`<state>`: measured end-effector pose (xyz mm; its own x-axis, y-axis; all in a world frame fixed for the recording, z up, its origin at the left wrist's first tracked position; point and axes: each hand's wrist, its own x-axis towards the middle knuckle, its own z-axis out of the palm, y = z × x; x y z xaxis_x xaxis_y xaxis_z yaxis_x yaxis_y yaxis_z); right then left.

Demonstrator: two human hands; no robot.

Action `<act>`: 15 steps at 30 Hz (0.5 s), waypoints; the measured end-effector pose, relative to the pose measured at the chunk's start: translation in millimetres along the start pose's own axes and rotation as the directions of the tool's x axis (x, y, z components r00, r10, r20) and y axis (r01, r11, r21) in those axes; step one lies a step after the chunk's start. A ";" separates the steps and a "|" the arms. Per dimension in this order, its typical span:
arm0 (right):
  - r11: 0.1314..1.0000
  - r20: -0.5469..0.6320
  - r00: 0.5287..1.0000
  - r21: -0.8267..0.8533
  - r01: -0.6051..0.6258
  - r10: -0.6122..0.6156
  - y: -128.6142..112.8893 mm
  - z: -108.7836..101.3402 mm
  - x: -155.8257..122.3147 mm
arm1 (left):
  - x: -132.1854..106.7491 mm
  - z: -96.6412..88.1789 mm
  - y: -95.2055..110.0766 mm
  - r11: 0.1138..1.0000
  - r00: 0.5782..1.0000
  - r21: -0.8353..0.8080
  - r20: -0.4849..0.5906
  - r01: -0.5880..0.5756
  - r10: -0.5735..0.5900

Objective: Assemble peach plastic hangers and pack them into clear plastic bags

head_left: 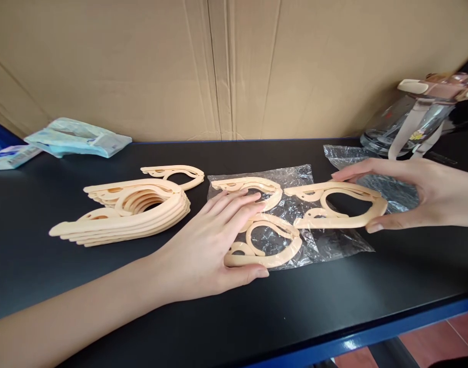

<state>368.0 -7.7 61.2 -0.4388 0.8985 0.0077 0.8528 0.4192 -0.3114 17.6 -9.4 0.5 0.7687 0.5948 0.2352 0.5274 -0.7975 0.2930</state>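
My left hand point(214, 240) lies on a cream plastic hanger piece point(272, 250) that rests on a clear plastic bag point(329, 243); thumb and fingers pinch it from both sides. My right hand point(421, 191) grips the right end of another cream hanger piece point(333, 212) between thumb and fingers, just above the same bag. A third cream piece point(253, 185) lies on the bag's far left part, touching my left fingertips.
A stack of several cream hanger pieces point(130, 214) and a single one point(176, 174) lie at the left of the black table point(46, 286). Blue tissue packs point(76, 137) sit far left, a clear water bottle point(418, 120) far right, cardboard point(234, 66) behind. More clear film point(395, 191) lies under my right hand.
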 end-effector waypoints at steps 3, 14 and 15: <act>1.000 0.006 1.000 0.005 -0.006 0.006 0.3 -0.6 -1.2 | 1.3 -2.9 2.4 1.000 1.000 0.008 0.019 0.006 -0.006; 0.997 0.058 0.997 -0.060 0.044 -0.041 -5.8 12.5 11.5 | 1.1 -1.4 1.1 1.000 1.000 0.024 0.029 -0.001 0.001; 0.997 0.046 0.998 -0.066 0.048 -0.045 -4.4 11.3 9.9 | 0.9 -1.7 1.2 1.000 1.000 0.022 0.027 0.003 -0.003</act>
<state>356.7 -2.1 51.9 -0.4896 0.8717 -0.0224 0.8474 0.4696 -0.2476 18.3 -9.7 2.6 0.7765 0.5944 0.2092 0.5371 -0.7980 0.2734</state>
